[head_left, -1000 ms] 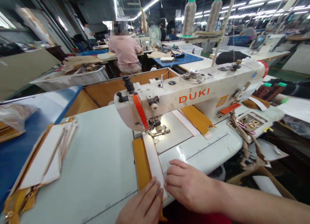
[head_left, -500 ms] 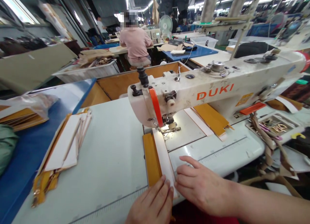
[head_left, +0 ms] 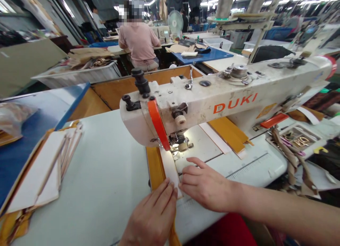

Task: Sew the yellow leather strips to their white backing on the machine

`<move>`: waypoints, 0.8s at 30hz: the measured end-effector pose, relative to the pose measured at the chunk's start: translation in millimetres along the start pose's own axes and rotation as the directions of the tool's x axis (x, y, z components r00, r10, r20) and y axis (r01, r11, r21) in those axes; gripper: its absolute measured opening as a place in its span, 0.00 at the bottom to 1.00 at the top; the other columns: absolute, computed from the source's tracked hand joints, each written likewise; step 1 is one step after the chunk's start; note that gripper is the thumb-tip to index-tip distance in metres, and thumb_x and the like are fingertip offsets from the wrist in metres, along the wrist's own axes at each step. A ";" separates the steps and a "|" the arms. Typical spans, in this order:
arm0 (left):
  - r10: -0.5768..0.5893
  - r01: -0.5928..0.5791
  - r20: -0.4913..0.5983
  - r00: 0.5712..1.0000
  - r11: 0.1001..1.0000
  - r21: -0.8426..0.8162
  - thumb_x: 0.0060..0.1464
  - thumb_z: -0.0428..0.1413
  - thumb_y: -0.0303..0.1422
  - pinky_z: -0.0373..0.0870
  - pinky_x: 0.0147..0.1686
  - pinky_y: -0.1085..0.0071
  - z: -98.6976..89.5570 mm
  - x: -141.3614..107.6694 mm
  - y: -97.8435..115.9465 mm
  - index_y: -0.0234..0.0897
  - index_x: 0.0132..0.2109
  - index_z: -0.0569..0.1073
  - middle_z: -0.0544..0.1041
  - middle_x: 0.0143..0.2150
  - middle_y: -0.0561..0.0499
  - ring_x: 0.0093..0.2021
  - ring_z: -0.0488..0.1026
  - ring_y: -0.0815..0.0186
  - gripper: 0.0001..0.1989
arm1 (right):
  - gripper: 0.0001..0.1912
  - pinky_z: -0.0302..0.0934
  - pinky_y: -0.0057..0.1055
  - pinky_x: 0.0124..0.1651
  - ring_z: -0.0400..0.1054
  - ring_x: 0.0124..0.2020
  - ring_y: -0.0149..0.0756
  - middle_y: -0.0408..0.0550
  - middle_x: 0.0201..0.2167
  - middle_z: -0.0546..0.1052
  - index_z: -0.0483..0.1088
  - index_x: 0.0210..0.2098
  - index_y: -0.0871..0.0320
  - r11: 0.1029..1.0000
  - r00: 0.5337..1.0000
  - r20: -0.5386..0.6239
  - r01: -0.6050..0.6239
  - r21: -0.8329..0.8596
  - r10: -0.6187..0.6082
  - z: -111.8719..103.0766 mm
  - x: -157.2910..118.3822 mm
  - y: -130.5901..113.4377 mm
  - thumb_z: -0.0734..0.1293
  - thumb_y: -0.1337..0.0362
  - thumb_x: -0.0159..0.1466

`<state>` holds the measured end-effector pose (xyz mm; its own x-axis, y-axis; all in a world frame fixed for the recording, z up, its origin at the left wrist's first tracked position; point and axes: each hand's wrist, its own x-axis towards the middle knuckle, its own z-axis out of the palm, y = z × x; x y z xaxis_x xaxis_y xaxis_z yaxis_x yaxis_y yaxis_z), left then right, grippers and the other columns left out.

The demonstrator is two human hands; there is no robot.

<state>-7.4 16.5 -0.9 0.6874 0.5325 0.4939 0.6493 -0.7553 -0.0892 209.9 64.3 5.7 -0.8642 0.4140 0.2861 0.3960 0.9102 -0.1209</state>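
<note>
A white-faced strip (head_left: 170, 168) runs under the needle area of the sewing machine (head_left: 186, 97), beside a folded mustard-coloured piece (head_left: 154, 167). My left hand (head_left: 154, 214) is closed at the near end, its fingers pressed together over the mustard piece and the strip's left edge; the thumb is hidden. A mustard end hangs down below that hand. On the strip's right edge rest the curled fingertips of my right hand (head_left: 204, 185), one finger raised off it. The presser foot (head_left: 179, 149) is lit by the machine lamp.
A stack of white and mustard strips (head_left: 45, 168) lies at the left. Behind the needle are more mustard pieces (head_left: 228, 132). A parts tray (head_left: 300, 139) with metal rings stands at the right. A co-worker (head_left: 139, 42) sits ahead, facing away. A blue table (head_left: 34, 115) adjoins at left.
The view has shifted, so the machine and left stack appear farther left. Both hands have moved closer to the needle area along with the strip, and less of the strip shows before the foot.
</note>
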 end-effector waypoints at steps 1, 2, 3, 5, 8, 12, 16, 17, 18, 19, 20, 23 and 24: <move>0.004 -0.004 0.002 1.000 1.000 0.022 0.62 0.44 0.22 0.73 0.47 0.68 1.5 2.6 -3.7 0.31 0.43 0.76 0.80 0.45 0.44 0.48 0.77 0.61 0.16 | 0.09 0.41 0.43 0.65 0.60 0.42 0.37 0.43 0.33 0.71 0.69 0.34 0.59 1.000 1.000 -0.010 -0.005 -0.006 0.005 1.6 2.8 3.7 0.59 0.69 0.69; 0.007 -0.007 0.002 1.000 0.999 0.044 0.62 0.44 0.22 0.73 0.46 0.68 2.9 5.2 -7.6 0.31 0.43 0.76 0.80 0.44 0.44 0.47 0.77 0.61 0.15 | 0.08 0.41 0.43 0.64 0.60 0.42 0.37 0.43 0.33 0.71 0.69 0.34 0.59 1.000 1.000 -0.019 -0.010 -0.009 0.010 3.1 5.7 7.4 0.60 0.69 0.69; 0.012 -0.012 0.004 1.000 0.998 0.061 0.62 0.44 0.22 0.74 0.46 0.68 4.1 7.5 -11.6 0.31 0.43 0.76 0.80 0.44 0.44 0.47 0.77 0.61 0.15 | 0.08 0.41 0.43 0.64 0.60 0.42 0.37 0.43 0.32 0.71 0.69 0.34 0.58 1.000 1.000 -0.028 -0.013 -0.011 0.013 4.4 8.6 11.1 0.60 0.69 0.69; 0.017 -0.018 0.005 1.000 0.996 0.089 0.62 0.44 0.22 0.74 0.45 0.68 6.2 11.8 -20.0 0.31 0.44 0.76 0.80 0.44 0.43 0.47 0.76 0.61 0.16 | 0.08 0.40 0.42 0.63 0.60 0.42 0.37 0.43 0.31 0.71 0.69 0.33 0.58 1.000 0.999 -0.047 -0.018 -0.022 0.017 7.0 14.5 18.6 0.61 0.69 0.69; 0.041 -0.042 0.013 0.999 0.993 0.113 0.63 0.43 0.22 0.74 0.46 0.68 9.7 16.8 -33.2 0.31 0.45 0.76 0.79 0.45 0.43 0.48 0.76 0.61 0.16 | 0.09 0.41 0.41 0.62 0.60 0.41 0.36 0.43 0.31 0.72 0.69 0.32 0.59 0.998 0.997 -0.075 -0.035 -0.052 0.031 11.4 23.2 29.1 0.61 0.67 0.69; 0.071 -0.075 0.038 0.997 0.988 0.137 0.63 0.42 0.23 0.74 0.45 0.68 17.2 22.3 -51.4 0.31 0.46 0.75 0.79 0.44 0.44 0.47 0.76 0.62 0.17 | 0.09 0.44 0.41 0.58 0.60 0.40 0.37 0.43 0.30 0.73 0.69 0.33 0.58 0.992 0.989 -0.112 -0.102 -0.078 0.093 17.1 32.4 37.4 0.61 0.67 0.69; 0.079 -0.082 0.027 0.996 0.987 0.139 0.64 0.41 0.25 0.73 0.46 0.68 26.2 27.6 -69.6 0.30 0.49 0.73 0.79 0.44 0.44 0.47 0.75 0.62 0.17 | 0.09 0.46 0.40 0.56 0.60 0.40 0.38 0.45 0.33 0.74 0.70 0.35 0.58 0.978 0.972 -0.159 -0.189 -0.086 0.173 20.2 36.8 38.3 0.60 0.67 0.70; 0.073 -0.077 0.035 0.997 0.988 0.131 0.64 0.40 0.26 0.73 0.47 0.68 27.8 29.1 -73.6 0.31 0.49 0.73 0.79 0.44 0.44 0.47 0.75 0.62 0.18 | 0.09 0.46 0.40 0.57 0.60 0.41 0.38 0.45 0.34 0.75 0.70 0.34 0.58 0.977 0.968 -0.175 -0.196 -0.088 0.178 20.6 37.2 37.9 0.60 0.67 0.70; 0.061 -0.066 0.049 0.997 0.991 0.119 0.64 0.39 0.26 0.73 0.47 0.67 29.1 30.7 -77.1 0.31 0.49 0.73 0.79 0.43 0.44 0.47 0.76 0.62 0.18 | 0.10 0.46 0.39 0.57 0.60 0.41 0.38 0.45 0.34 0.75 0.70 0.33 0.58 0.976 0.965 -0.193 -0.196 -0.092 0.176 20.8 37.4 37.6 0.60 0.68 0.70; 0.043 -0.051 0.068 0.997 0.993 0.107 0.64 0.39 0.26 0.73 0.46 0.66 30.0 32.4 -80.0 0.32 0.49 0.73 0.79 0.43 0.44 0.46 0.76 0.61 0.18 | 0.11 0.46 0.39 0.57 0.60 0.40 0.37 0.45 0.33 0.74 0.70 0.32 0.59 0.976 0.962 -0.211 -0.195 -0.096 0.172 21.0 37.5 37.4 0.60 0.68 0.70; 0.024 -0.032 0.085 0.996 0.995 0.098 0.64 0.39 0.27 0.73 0.45 0.66 30.7 34.1 -82.4 0.33 0.48 0.74 0.79 0.43 0.44 0.45 0.76 0.61 0.19 | 0.12 0.46 0.38 0.57 0.60 0.39 0.37 0.44 0.32 0.74 0.70 0.31 0.59 0.975 0.959 -0.228 -0.197 -0.099 0.171 21.0 37.6 37.3 0.59 0.68 0.69; -0.046 0.036 0.115 0.992 0.995 0.092 0.63 0.38 0.28 0.75 0.41 0.66 31.9 38.4 -86.8 0.35 0.44 0.75 0.80 0.40 0.44 0.40 0.77 0.61 0.19 | 0.14 0.48 0.37 0.54 0.60 0.37 0.37 0.43 0.29 0.73 0.69 0.27 0.58 0.973 0.950 -0.255 -0.211 -0.094 0.182 20.5 37.8 37.8 0.60 0.69 0.69; -0.066 0.055 0.124 0.990 0.995 0.089 0.64 0.38 0.28 0.75 0.40 0.66 32.4 39.3 -87.6 0.35 0.43 0.75 0.80 0.39 0.44 0.39 0.77 0.61 0.19 | 0.14 0.49 0.36 0.53 0.60 0.37 0.37 0.43 0.29 0.73 0.69 0.26 0.58 0.972 0.947 -0.262 -0.216 -0.090 0.186 20.3 37.7 38.1 0.60 0.69 0.68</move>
<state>-26.7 115.9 -1.7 0.6780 0.6246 0.3875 0.7125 -0.6879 -0.1380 186.1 114.8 -7.4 -0.6636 0.5589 0.4973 0.5992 0.7951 -0.0940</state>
